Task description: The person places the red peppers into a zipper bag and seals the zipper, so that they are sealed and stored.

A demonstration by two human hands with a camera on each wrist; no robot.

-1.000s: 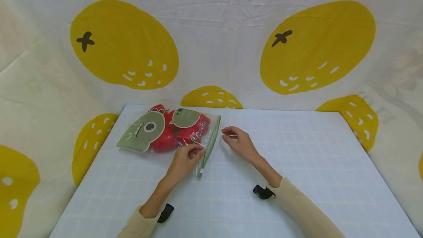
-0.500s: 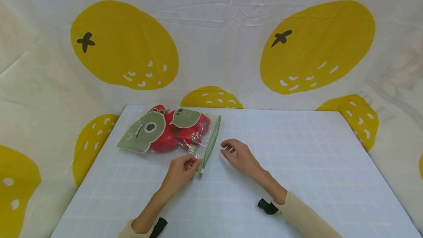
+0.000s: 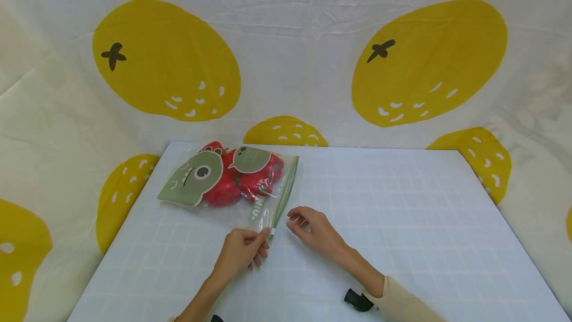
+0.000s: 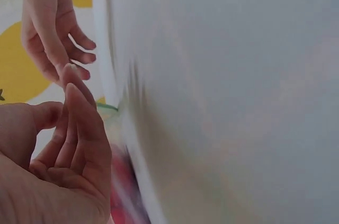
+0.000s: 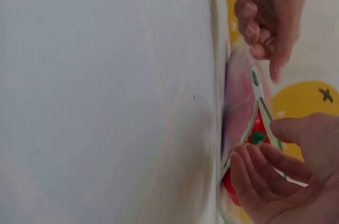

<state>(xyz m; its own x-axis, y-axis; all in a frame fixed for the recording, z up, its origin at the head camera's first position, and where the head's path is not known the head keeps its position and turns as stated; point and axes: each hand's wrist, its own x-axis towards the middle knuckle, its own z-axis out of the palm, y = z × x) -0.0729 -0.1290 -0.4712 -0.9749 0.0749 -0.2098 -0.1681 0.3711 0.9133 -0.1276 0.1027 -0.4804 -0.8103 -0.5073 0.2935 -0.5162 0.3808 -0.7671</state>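
A clear zip bag (image 3: 251, 160) with a green cartoon print lies at the table's back left. Red vegetables (image 3: 223, 192) with green stems are inside; peppers or tomatoes, I cannot tell. My left hand (image 3: 239, 252) is at the bag's near corner, thumb beside the white slider (image 3: 273, 231), fingers loosely bent. No grip on the bag shows in the left wrist view. My right hand (image 3: 316, 232) hovers just right of the green zip edge (image 3: 288, 183), thumb and fingers apart. The right wrist view shows the bag's mouth (image 5: 259, 102) parted, with red inside.
A pale blue checked table (image 3: 402, 222) stretches to the right of the bag and in front of it. White cloth (image 3: 295, 78) with large yellow fruit prints hangs behind and at both sides. A black wrist camera (image 3: 358, 300) sits at the right cuff.
Both hands have drawn back toward the person, the left sliding down along the bag's zip end to its near corner. The printed letters are uncovered. The bag stays in place.
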